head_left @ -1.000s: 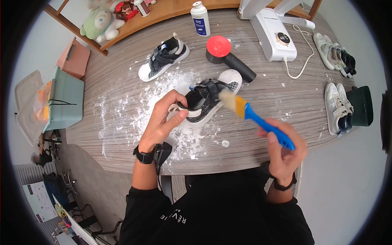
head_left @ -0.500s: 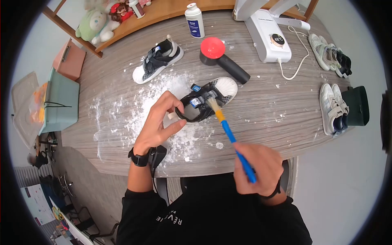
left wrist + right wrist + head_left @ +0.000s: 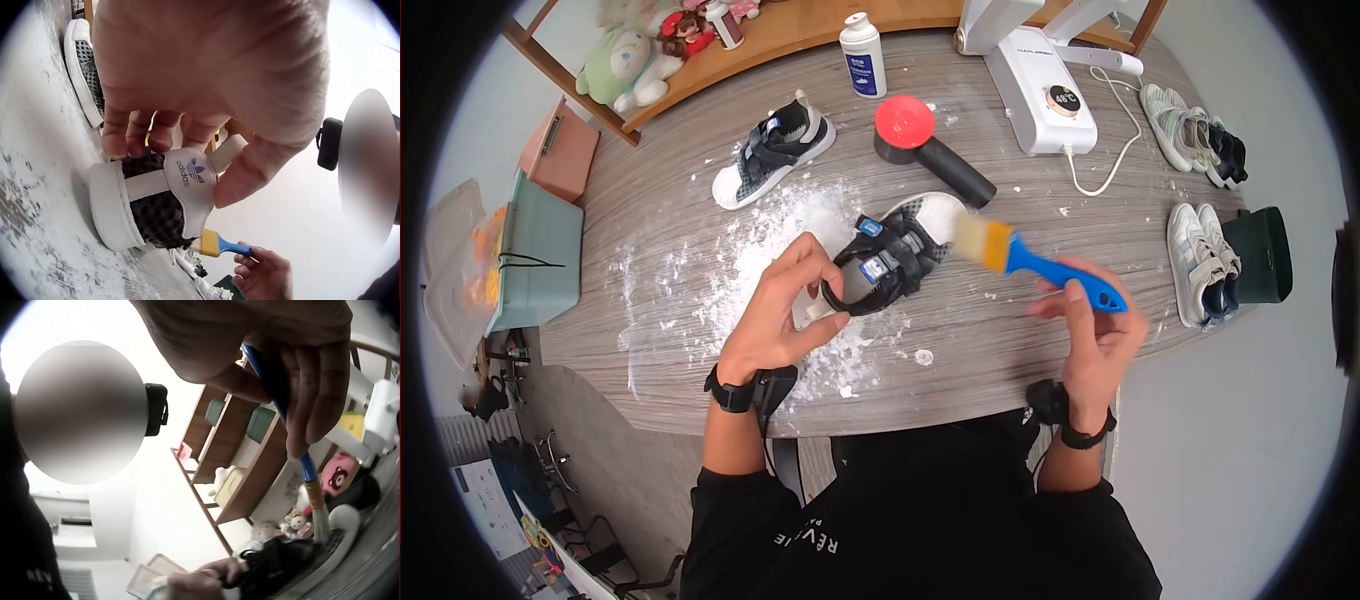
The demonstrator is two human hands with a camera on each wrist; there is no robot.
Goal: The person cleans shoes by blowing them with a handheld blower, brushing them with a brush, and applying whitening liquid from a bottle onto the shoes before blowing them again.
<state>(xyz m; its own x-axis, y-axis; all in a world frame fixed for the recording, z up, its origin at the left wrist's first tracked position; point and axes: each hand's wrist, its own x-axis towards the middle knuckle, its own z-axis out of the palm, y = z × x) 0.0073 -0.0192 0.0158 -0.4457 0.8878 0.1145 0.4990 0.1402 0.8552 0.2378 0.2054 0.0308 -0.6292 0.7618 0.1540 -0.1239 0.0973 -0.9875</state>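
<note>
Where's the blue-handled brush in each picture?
Head: the blue-handled brush is right of the middle, in the right hand.
Left wrist: the brush is low, near the middle.
Right wrist: the brush slants down, right of the middle.
Shared landmark: the adidas shoe that the left hand grips shows in all three.

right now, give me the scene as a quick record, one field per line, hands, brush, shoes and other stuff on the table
left grip: holds dark shoe by its heel
right grip: holds brush by its blue handle
bristles: by the shoe's white toe, contact unclear
other shoe: upright, beyond and left of the held one
powder: white, scattered on table
bottle: upright, blue label
black tool: lying down, red round end
</note>
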